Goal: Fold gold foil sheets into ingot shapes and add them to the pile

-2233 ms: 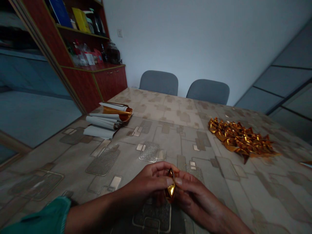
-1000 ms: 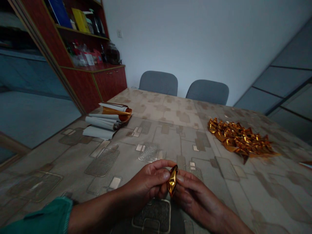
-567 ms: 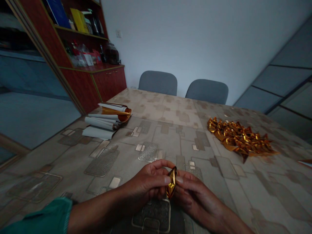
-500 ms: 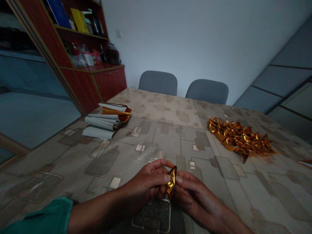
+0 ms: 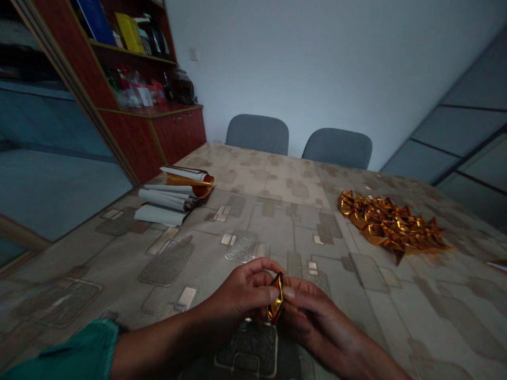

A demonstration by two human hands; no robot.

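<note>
While the left hand (image 5: 241, 295) and the right hand (image 5: 312, 311) meet low in the view, both are closed around a small, pointed, folded piece of shiny gold foil (image 5: 276, 298), pinching it between their fingers. It stands roughly upright in the gap between the hands, just above the near part of the bench (image 5: 277, 221), and is not touching the bench as far as the view shows. The light is dim here, so the finer folds of the foil are hard to make out. A teal cloth sleeve (image 5: 59, 352) covers the left arm near the lower left corner.

The bench has a beige cover printed with grey rectangles. At about 2 o'clock from the hands lies a wide heap of folded gold foil pieces (image 5: 390, 227). At about 10 o'clock sits a loose stack of white-backed rolled sheets (image 5: 170, 198), with a gold-orange curl at its far end. Beyond the far edge, at about 12 o'clock, stand two grey upholstered chairs (image 5: 257, 134) (image 5: 336, 149). At about 11 o'clock stands a reddish-brown wooden cabinet (image 5: 178, 134), its shelves crowded with assorted items.
</note>
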